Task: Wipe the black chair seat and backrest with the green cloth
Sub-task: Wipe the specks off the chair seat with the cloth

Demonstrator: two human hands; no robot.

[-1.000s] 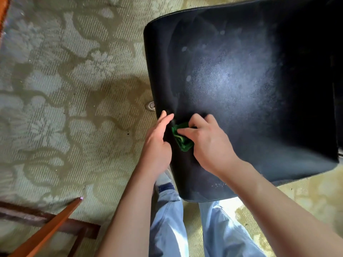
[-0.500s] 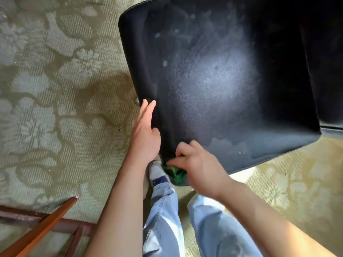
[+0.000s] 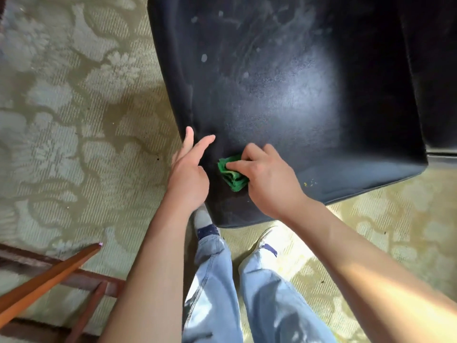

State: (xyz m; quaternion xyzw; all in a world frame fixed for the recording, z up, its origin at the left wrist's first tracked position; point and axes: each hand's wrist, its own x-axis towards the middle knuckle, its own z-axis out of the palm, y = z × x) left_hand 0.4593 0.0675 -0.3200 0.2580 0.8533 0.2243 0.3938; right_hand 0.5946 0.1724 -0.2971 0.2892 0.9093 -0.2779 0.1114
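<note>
Green cloth (image 3: 232,175) gripped in right hand (image 3: 269,179), pressed on seat (image 3: 296,100).

Green cloth (image 3: 232,173) back up onto seat (image 3: 296,100).

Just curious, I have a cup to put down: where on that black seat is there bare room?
The black seat is bare from the hands back to its far edge. The near left corner is crowded: left hand, green cloth, right hand. Yellow crumbs dot the near edge.

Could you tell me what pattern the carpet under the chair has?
A pale floral pattern on olive-green carpet, in the head view.
</note>
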